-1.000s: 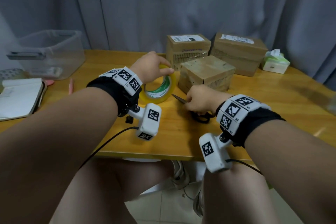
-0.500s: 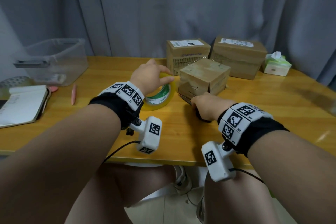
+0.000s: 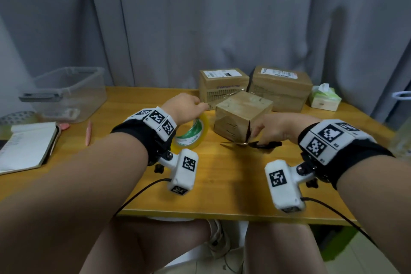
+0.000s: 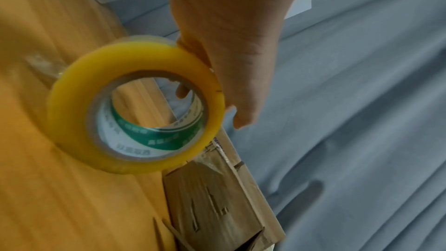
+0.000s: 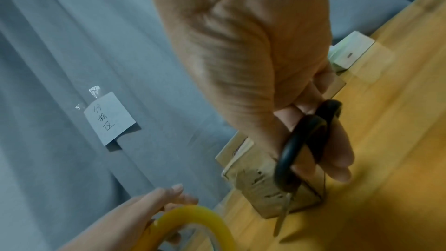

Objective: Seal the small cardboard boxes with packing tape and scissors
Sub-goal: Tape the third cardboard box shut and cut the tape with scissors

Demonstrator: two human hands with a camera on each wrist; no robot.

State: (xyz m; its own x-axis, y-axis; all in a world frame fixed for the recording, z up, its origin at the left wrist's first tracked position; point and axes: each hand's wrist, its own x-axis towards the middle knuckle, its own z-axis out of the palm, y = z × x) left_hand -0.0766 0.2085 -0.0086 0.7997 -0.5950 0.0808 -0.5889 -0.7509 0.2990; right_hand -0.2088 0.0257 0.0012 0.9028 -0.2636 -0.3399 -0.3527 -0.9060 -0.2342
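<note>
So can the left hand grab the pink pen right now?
Probably not yet. The left hand already grips the tape roll, so its fingers are busy. The pink pen lies in the open on the table, nothing blocking it.

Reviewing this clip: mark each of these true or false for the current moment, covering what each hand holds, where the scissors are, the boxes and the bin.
1. The left hand grips the tape roll. True.
2. The right hand holds nothing. False: its fingers are curled round the black handles of the scissors.
3. Three cardboard boxes stand on the table. True: the nearest box, with two more behind it.
4. The clear plastic bin is at the table's right end. False: it is on the left, beyond the notebook.
5. The pink pen is inside the bin. False: it lies on the table.
</note>
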